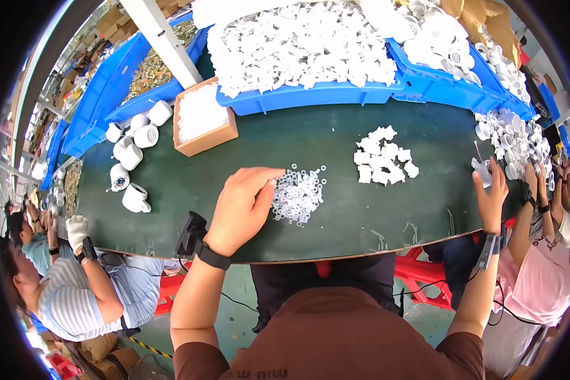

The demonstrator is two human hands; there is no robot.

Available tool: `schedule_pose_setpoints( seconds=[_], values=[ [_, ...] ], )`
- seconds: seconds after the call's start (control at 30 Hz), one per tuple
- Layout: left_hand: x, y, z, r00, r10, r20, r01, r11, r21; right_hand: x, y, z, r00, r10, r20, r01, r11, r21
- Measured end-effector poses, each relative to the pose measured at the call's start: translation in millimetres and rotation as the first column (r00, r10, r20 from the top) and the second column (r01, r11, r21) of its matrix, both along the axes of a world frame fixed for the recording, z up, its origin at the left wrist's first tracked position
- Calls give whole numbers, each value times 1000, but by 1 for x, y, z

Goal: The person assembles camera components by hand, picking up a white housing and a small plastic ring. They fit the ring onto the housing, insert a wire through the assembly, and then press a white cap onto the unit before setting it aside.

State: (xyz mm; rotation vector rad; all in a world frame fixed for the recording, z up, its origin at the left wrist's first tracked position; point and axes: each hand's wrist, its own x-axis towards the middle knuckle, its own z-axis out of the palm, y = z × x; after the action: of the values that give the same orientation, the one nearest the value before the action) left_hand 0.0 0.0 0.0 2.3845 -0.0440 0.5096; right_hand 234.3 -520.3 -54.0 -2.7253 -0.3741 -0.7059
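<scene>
My left hand bends over the left edge of a heap of small translucent rings, its thumb and index finger close together. Anything between those fingertips is too small to make out. Far to the right, my right hand holds a white plastic housing, and a thin wire sticks up from it. Between the hands, farther back, lies a loose cluster of small white plastic pieces. Both wrists wear dark straps with devices.
Blue bins of white parts line the table's back. A cardboard box of small white pieces stands before them. Several white assembled units sit at left; more white parts pile up at right. People work on both sides.
</scene>
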Motion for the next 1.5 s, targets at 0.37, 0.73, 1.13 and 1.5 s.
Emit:
schedule_pose_setpoints(
  seconds=[0.37,0.73,1.13,1.5],
  values=[
    [-56,-32,-15,977,-120,-176,85,977,-193,36,-31,-5,993,6,-121,0,999,47],
    [-68,-51,-24,990,-54,-133,15,962,-274,-153,176,75,461,767,-445,-87,539,838],
    [-88,-88,-35,999,26,-20,-32,910,-413,-222,272,42,236,877,-419,-434,481,762],
    [-77,-86,-17,995,83,-48,-91,977,-195,-202,275,62,70,948,-312,-231,320,919]
  ],
)
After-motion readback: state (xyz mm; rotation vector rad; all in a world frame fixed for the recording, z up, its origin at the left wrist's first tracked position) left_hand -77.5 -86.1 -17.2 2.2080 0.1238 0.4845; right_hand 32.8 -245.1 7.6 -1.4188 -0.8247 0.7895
